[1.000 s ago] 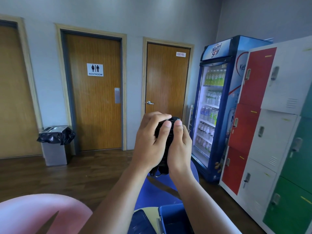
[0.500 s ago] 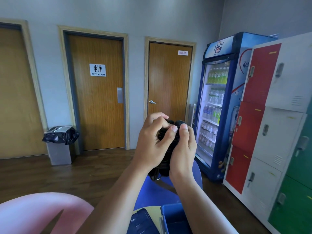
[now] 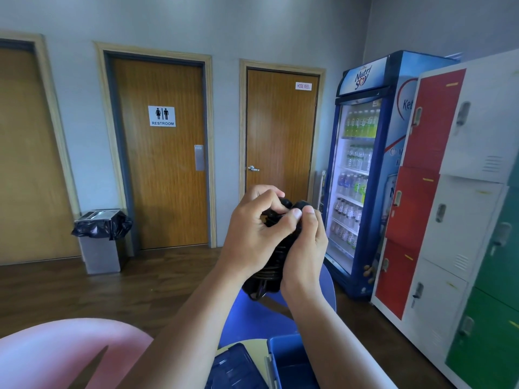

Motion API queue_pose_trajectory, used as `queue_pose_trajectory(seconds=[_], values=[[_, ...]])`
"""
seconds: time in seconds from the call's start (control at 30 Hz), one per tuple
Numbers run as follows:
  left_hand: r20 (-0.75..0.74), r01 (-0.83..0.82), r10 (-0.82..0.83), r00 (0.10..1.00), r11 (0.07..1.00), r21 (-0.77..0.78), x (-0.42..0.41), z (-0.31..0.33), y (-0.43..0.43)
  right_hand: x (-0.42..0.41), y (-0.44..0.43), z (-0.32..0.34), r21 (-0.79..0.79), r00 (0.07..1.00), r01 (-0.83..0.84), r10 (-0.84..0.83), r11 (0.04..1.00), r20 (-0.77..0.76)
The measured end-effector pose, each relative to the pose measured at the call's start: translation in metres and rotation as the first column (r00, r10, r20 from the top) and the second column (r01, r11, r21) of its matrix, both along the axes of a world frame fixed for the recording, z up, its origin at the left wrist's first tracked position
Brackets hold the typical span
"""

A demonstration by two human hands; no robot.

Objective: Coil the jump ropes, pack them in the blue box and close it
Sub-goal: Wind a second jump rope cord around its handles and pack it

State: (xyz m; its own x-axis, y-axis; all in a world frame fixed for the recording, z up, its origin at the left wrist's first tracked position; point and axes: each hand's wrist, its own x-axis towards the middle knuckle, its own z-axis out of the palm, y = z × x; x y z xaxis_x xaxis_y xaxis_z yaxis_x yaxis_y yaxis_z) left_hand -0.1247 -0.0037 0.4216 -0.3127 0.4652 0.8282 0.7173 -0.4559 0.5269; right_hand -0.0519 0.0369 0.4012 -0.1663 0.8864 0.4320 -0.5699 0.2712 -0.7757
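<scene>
Both hands, left hand (image 3: 250, 234) & right hand (image 3: 304, 245), clamped on black jump rope (image 3: 276, 248), prob securing coil; next: lower into blue box (image 3: 283, 357)

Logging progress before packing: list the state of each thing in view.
black jump rope, bundled, held up in both hands
left hand, gripping the rope
right hand, gripping the rope
blue box, open
box lid, off, beside it
restroom door, shut
hose reel door, shut
drinks fridge, shut, lit
lockers, shut
</scene>
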Motion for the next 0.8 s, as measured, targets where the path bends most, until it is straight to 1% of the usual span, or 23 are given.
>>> queue_pose_trajectory(seconds=[0.07,0.13,0.17,0.23,0.27,0.33,0.4,0.43,0.53,0.6,0.7,0.8], values=[[0.037,-0.003,0.004,0.999,1.000,-0.018,0.003,0.006,-0.005,0.001,0.000,0.002,-0.009,1.000,-0.028,0.028,1.000,0.006],[0.062,-0.019,0.023,0.998,0.997,-0.079,0.004,0.012,-0.009,0.002,0.000,0.005,-0.034,0.999,-0.046,0.046,0.998,0.009],[0.105,-0.010,0.023,0.994,0.993,-0.119,0.004,0.015,-0.011,0.003,-0.001,0.006,-0.044,0.999,-0.052,0.052,0.998,0.009],[0.254,0.042,-0.001,0.967,0.987,-0.155,0.002,0.017,-0.012,0.005,-0.002,0.009,-0.049,0.999,-0.049,0.049,0.998,0.004],[0.341,0.090,-0.033,0.939,0.984,-0.151,0.001,0.017,-0.012,0.005,-0.003,0.011,-0.044,0.999,-0.043,0.043,0.998,-0.002],[0.500,0.211,-0.132,0.856,0.972,-0.104,-0.001,0.016,-0.013,0.006,-0.003,0.014,-0.029,1.000,-0.019,0.019,0.999,-0.019],[0.610,0.304,-0.199,0.767,0.950,-0.072,-0.001,0.017,-0.015,0.007,-0.003,0.017,-0.025,0.999,0.003,-0.004,1.000,-0.033],[0.638,0.327,-0.197,0.744,0.941,-0.091,0.000,0.018,-0.017,0.007,-0.003,0.017,-0.026,0.999,0.010,-0.011,1.000,-0.036],[0.658,0.378,-0.154,0.737,0.901,-0.212,0.005,0.023,-0.021,0.008,-0.003,0.016,-0.019,0.998,0.020,-0.021,1.000,-0.058],[0.646,0.392,-0.148,0.749,0.885,-0.251,0.008,0.026,-0.024,0.008,-0.003,0.016,-0.002,0.997,0.016,-0.016,1.000,-0.078],[0.594,0.348,-0.163,0.788,0.914,-0.211,0.012,0.028,-0.025,0.008,-0.001,0.019,0.040,0.996,0.020,-0.016,0.999,-0.087],[0.543,0.275,-0.160,0.824,0.951,-0.138,0.015,0.028,-0.023,0.009,0.005,0.022,0.074,0.998,0.030,-0.026,0.997,-0.051]])
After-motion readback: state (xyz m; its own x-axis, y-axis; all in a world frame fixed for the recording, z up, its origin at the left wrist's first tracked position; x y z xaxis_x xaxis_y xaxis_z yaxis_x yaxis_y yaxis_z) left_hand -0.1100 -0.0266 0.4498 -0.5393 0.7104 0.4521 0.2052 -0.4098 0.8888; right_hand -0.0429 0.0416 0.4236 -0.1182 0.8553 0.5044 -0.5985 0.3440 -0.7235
